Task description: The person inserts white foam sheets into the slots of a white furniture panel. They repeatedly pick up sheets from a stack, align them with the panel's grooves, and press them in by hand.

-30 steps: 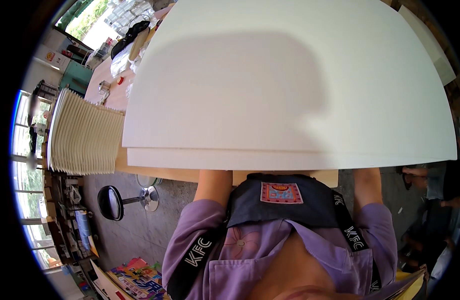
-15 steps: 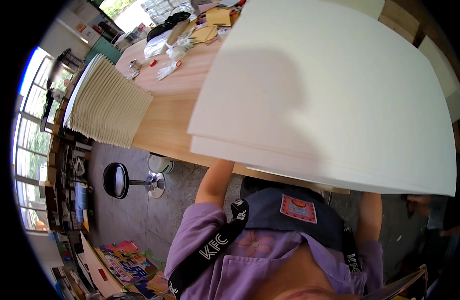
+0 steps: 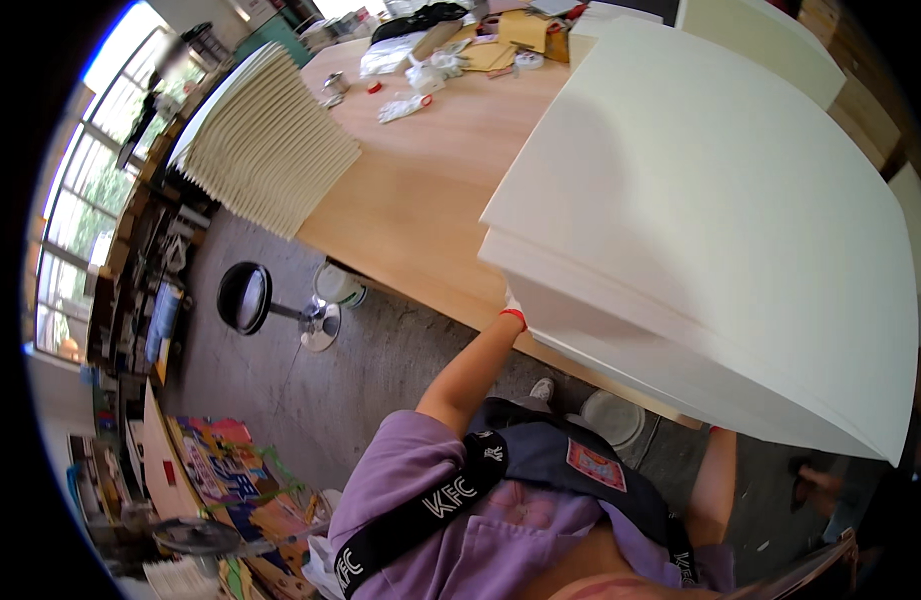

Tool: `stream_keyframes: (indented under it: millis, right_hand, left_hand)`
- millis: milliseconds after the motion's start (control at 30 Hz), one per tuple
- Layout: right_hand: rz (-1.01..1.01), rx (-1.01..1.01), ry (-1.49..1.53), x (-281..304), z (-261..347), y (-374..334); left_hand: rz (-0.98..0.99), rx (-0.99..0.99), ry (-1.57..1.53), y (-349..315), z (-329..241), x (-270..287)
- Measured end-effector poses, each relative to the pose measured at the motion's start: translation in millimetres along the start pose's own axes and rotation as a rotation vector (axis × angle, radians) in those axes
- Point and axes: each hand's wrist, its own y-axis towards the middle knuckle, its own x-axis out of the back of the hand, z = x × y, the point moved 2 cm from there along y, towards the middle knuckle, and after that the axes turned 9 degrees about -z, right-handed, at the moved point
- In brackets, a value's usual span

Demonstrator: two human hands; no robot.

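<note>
A stack of large white boards [image 3: 721, 220] spreads over the right side of the table, its near edge toward me. The upper boards overhang the lower ones slightly at the near left corner. My left hand [image 3: 512, 301], in a white glove with a red cuff, is against that corner; its fingers are hidden by the boards. Farther right, only the bare forearm and red cuff of my right arm show below the near edge, and the boards hide the hand itself. Whether either hand grips a board cannot be seen.
A slanting stack of cream sheets [image 3: 266, 140] stands at the table's left end. Gloves [image 3: 405, 108], a metal tin [image 3: 336, 83] and brown envelopes [image 3: 491, 56] lie farther back. A black stool [image 3: 246, 298], a bucket [image 3: 339, 285] and a round white lid [image 3: 614, 417] are below the table.
The whole view has shifted, so the table and boards sit farther right. More of the boards' near side shows, and my gloved left hand has come into sight at the corner.
</note>
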Motion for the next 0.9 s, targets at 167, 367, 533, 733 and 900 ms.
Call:
stream_keyframes:
  millis: [167,367,533,733,900]
  right_hand:
    - [0.014,-0.026,0.004,12.6,-8.5,5.6]
    - [0.043,-0.078,-0.008,20.2,-27.9,12.1]
    - [0.062,-0.076,0.021,21.1,-32.2,8.8]
    - [0.085,-0.008,0.052,27.0,-19.7,12.0]
    - [0.170,0.239,0.052,43.0,83.0,-10.2]
  left_hand:
    - [-0.083,-0.023,-0.015,-16.6,38.6,19.8]
    - [-0.204,-0.109,0.206,-38.0,47.9,32.3]
    - [-0.128,-0.056,0.351,-34.3,34.7,36.0]
    - [-0.123,-0.091,-0.232,-39.8,-14.9,84.8]
    - [-0.224,-0.303,-0.152,-71.5,-170.6,202.2]
